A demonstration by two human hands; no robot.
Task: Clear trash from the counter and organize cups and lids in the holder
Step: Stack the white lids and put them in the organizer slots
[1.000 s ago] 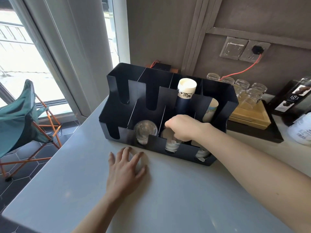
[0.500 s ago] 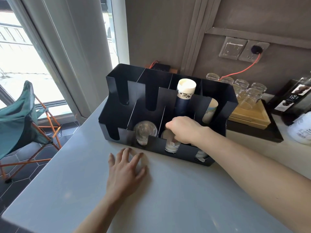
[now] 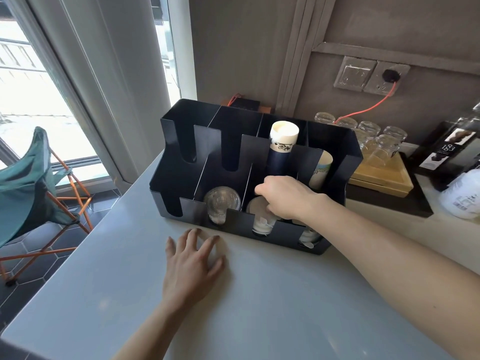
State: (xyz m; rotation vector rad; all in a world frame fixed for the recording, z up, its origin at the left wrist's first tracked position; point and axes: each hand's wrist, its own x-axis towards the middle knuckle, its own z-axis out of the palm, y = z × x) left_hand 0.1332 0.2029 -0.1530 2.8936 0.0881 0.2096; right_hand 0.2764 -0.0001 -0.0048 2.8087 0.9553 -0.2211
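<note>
A black divided holder (image 3: 349,162) stands on the white counter (image 3: 259,307). Clear lids (image 3: 220,203) stand on edge in a front compartment. White lids (image 3: 257,216) fill the one to its right, and my right hand (image 3: 283,198) reaches down into that compartment with its fingers curled on the white lids. More white lids (image 3: 307,236) show in the front right slot. A stack of dark blue paper cups (image 3: 281,146) leans in a back compartment, with a paler cup (image 3: 320,170) beside it. My left hand (image 3: 193,266) lies flat on the counter, fingers spread.
Several upturned glasses (image 3: 374,139) sit on a wooden tray (image 3: 381,178) to the right of the holder. A dark box (image 3: 449,152) and a white bottle (image 3: 465,196) stand at the far right. A teal folding chair (image 3: 28,188) is on the floor at the left, beyond the counter edge.
My right hand has shifted slightly left and lower into the white-lid compartment. My left hand has stayed flat on the counter.
</note>
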